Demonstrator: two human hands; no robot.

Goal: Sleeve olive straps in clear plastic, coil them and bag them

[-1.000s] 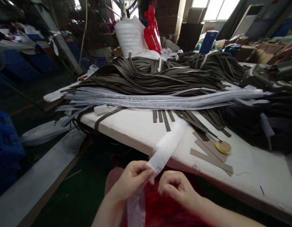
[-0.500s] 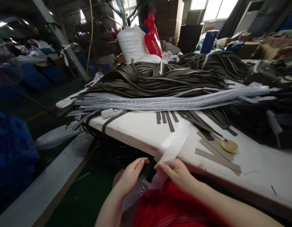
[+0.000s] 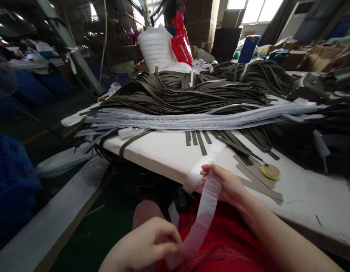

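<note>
A translucent white plastic strip (image 3: 206,207) stretches between my hands above my lap. My right hand (image 3: 224,183), at the table's front edge, pinches its upper end between thumb and fingers. Lower and to the left, my left hand (image 3: 152,241) has its fingers closed round the lower part of the strip. Another stretch of the white strip (image 3: 196,175) lies over the table edge behind my right hand. Red cloth (image 3: 228,230) covers my lap under the strip.
Dark flat straps (image 3: 175,92) lie heaped across the white table (image 3: 152,151), with pale grey wrapped strips (image 3: 191,122) in front. Right of my hand are brown flat pieces (image 3: 256,189) and a yellow tape roll (image 3: 270,172). Blue crates (image 3: 14,177) stand at the left.
My right hand has moved up and slightly right with the strip. My left hand has moved down towards my lap and closed on it, so the strip now spans between them.
</note>
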